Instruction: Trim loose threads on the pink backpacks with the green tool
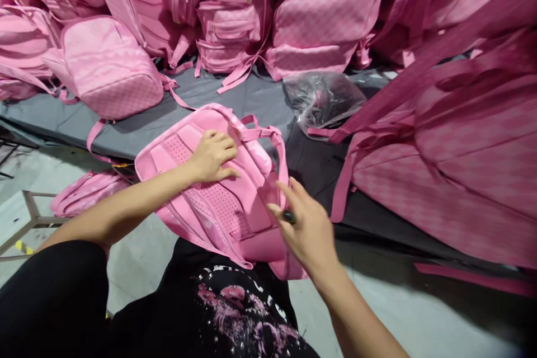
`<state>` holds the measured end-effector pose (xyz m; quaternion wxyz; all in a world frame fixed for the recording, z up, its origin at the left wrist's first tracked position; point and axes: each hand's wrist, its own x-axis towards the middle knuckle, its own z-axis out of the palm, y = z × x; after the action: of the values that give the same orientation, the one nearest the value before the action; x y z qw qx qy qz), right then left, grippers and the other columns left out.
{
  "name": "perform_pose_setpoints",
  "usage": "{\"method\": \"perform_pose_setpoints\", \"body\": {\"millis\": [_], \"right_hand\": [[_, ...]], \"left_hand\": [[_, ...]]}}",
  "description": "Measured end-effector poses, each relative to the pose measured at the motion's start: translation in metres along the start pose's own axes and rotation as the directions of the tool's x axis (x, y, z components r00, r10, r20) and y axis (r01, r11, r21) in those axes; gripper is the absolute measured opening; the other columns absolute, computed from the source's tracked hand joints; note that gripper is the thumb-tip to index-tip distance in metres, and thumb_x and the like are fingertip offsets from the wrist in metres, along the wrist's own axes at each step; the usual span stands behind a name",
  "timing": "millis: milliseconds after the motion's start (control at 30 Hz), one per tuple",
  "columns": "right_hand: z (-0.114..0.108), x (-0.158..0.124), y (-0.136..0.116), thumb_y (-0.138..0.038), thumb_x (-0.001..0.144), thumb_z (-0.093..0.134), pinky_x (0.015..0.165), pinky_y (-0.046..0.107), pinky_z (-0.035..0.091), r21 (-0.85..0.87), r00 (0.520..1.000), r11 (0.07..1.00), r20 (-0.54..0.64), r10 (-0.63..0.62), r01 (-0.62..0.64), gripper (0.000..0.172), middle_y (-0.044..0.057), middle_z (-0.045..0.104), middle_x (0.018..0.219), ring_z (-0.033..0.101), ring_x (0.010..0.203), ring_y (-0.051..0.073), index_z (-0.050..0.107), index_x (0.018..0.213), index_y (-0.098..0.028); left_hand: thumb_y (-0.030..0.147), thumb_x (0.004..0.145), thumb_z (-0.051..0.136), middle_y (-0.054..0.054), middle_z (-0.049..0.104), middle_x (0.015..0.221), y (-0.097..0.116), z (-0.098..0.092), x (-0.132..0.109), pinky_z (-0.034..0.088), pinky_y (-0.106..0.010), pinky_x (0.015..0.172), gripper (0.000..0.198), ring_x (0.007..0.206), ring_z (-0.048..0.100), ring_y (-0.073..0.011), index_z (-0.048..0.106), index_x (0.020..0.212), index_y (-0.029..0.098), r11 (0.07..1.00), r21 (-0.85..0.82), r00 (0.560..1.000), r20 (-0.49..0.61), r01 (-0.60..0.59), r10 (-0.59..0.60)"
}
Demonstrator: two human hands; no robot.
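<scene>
A pink backpack (251,221) lies tilted at the table's edge against my lap, its padded, dotted back panel facing up. My left hand (213,156) rests on that panel, fingers slightly bent and thumb apart, pressing on it without gripping. At the bag's right side, my right hand (308,224) is closed round a small tool with a dark, rounded end (289,216); the rest of the tool is hidden in the palm. Its fingertips are beside a pink shoulder strap (282,159). Whether they touch the strap I cannot tell.
Several pink backpacks (113,64) crowd the back of the grey-covered table (201,92). A clear plastic bag (323,100) lies beyond the right hand. Large checked backpacks (474,168) fill the right side. Lower left are another pink bag (90,193) and a metal-framed stool (31,207).
</scene>
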<state>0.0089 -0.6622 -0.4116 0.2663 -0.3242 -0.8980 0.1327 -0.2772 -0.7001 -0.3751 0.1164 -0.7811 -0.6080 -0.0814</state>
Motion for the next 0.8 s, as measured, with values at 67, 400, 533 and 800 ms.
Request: {"method": "perform_pose_setpoints", "body": {"millis": [67, 400, 533, 800], "right_hand": [[-0.037, 0.003, -0.006, -0.066, 0.096, 0.046, 0.076, 0.039, 0.056, 0.165, 0.975, 0.975, -0.139, 0.174, -0.151, 0.06, 0.013, 0.074, 0.1, 0.071, 0.087, 0.026, 0.065, 0.128, -0.018], [-0.008, 0.055, -0.005, -0.049, 0.082, 0.077, 0.067, 0.032, 0.061, 0.883, 0.874, 0.424, -0.037, 0.485, -0.198, 0.047, 0.004, 0.076, 0.098, 0.072, 0.069, 0.015, 0.065, 0.118, -0.022], [0.022, 0.051, -0.002, -0.048, 0.084, 0.074, 0.046, 0.022, 0.052, 0.865, 0.833, 0.436, -0.041, 0.552, -0.246, 0.032, -0.008, 0.06, 0.056, 0.055, 0.041, 0.009, 0.061, 0.092, -0.02], [0.04, 0.051, -0.012, -0.048, 0.092, 0.065, 0.044, 0.023, 0.047, 0.8, 0.812, 0.565, -0.186, 0.554, -0.202, 0.028, -0.009, 0.057, 0.055, 0.049, 0.038, 0.008, 0.059, 0.091, -0.021]], "left_hand": [[0.073, 0.088, 0.052, -0.008, 0.071, 0.105, 0.011, 0.001, 0.017, 0.034, -0.046, 0.092, 0.058, 0.099, 0.056, -0.0253, 0.068, 0.087, 0.018, 0.996, -0.052, 0.996, -0.057, -0.07, 0.067], [0.045, 0.088, 0.07, -0.01, 0.065, 0.126, 0.044, 0.01, 0.045, 0.028, -0.054, 0.12, 0.032, 0.127, 0.052, -0.0288, 0.068, 0.1, 0.016, 0.99, -0.107, 0.992, -0.086, -0.097, 0.088], [0.058, 0.088, 0.065, -0.008, 0.066, 0.128, 0.033, 0.02, 0.032, 0.026, -0.057, 0.121, 0.039, 0.132, 0.049, -0.0297, 0.066, 0.092, 0.019, 0.963, -0.229, 0.984, -0.131, -0.145, 0.117], [0.048, 0.094, 0.059, -0.004, 0.066, 0.128, 0.032, 0.022, 0.027, 0.03, -0.056, 0.119, 0.028, 0.132, 0.051, -0.03, 0.066, 0.095, 0.02, 0.961, -0.189, 0.961, -0.228, -0.203, 0.158]]}}
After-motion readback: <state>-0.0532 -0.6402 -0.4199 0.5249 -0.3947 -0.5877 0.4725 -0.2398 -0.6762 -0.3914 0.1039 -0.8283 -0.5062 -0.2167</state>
